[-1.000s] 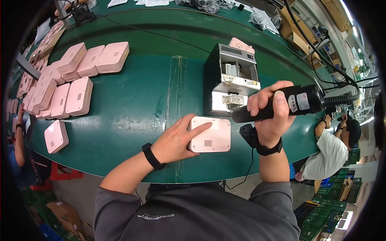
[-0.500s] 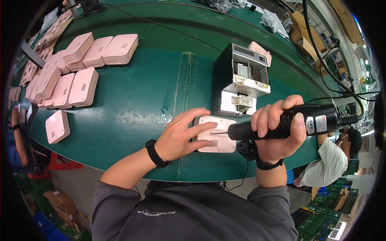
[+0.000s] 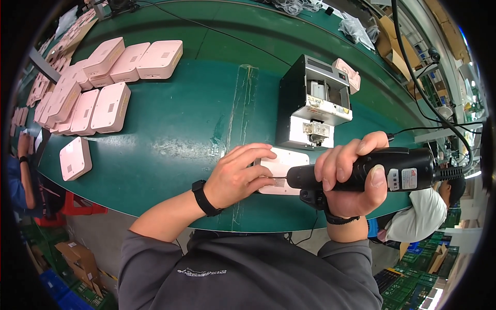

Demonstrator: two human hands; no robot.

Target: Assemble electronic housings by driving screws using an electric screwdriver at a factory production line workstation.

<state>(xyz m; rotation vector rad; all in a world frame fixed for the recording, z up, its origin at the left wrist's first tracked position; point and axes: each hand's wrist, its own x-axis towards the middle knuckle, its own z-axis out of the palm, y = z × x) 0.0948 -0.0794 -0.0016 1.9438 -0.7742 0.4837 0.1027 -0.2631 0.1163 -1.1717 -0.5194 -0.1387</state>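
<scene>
A pale pink plastic housing [image 3: 291, 158] with rounded corners and a small vent grille lies flat on the green table in front of me. My left hand [image 3: 238, 174] is bent round its left edge, thumb and fingers on its top beside the driver bit. Gripped in my right hand [image 3: 356, 178] is a black electric screwdriver [image 3: 405, 169], held nearly level and pointing left. Its thin bit reaches over the housing to a spot by my left fingertips; whether a screw sits there I cannot make out.
Behind the housing stands a black and white screw feeder [image 3: 309, 103], with another pink part [image 3: 347, 76] beyond it. Several pink housings [image 3: 111, 107] are piled at the far left, and one [image 3: 75, 158] lies apart. A cable [image 3: 408, 57] hangs at the right. Other people sit at both sides.
The screwdriver has tilted and its bit has moved nearer to me and slightly left. My left fingers have drawn closer together on the housing's left side. The view has shifted slightly.
</scene>
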